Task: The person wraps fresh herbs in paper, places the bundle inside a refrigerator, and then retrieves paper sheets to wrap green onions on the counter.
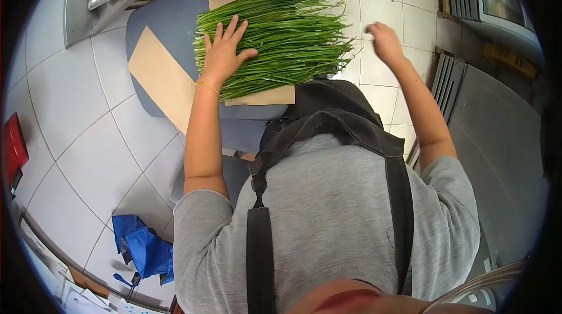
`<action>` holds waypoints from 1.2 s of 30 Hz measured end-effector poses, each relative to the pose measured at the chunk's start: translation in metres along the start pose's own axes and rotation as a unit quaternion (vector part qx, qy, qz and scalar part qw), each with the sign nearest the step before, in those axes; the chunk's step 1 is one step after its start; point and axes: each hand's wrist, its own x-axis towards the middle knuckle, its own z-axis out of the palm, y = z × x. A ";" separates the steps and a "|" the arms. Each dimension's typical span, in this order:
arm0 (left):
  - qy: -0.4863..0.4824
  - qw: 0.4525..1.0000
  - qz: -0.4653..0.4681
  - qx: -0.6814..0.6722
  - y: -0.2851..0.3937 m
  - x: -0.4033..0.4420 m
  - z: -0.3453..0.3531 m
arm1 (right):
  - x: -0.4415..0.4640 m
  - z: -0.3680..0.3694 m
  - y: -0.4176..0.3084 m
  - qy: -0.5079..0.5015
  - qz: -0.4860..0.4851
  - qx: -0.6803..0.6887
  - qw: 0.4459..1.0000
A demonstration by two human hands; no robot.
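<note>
- Resting left hand (224,50), fingers spread wide, on left part of broad layer of long, thin green stalks (293,36), upper centre of frame.
- Holding right hand (386,43) narrow, loosely curled, apart from stalks, upper right; blurred, cannot tell if gripping anything.
- Showing at stalks' edges: flat tan sheets (161,68) on blue-grey surface (170,18).

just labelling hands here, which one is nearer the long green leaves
Left. The left hand lies spread on top of the long green leaves, near their paler end. The right hand is off to their right, beyond the tips, not touching them.
</note>
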 end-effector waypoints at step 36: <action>0.262 0.960 0.095 0.008 -0.016 0.051 0.013 | 0.157 0.005 -0.168 0.108 -0.186 0.065 0.975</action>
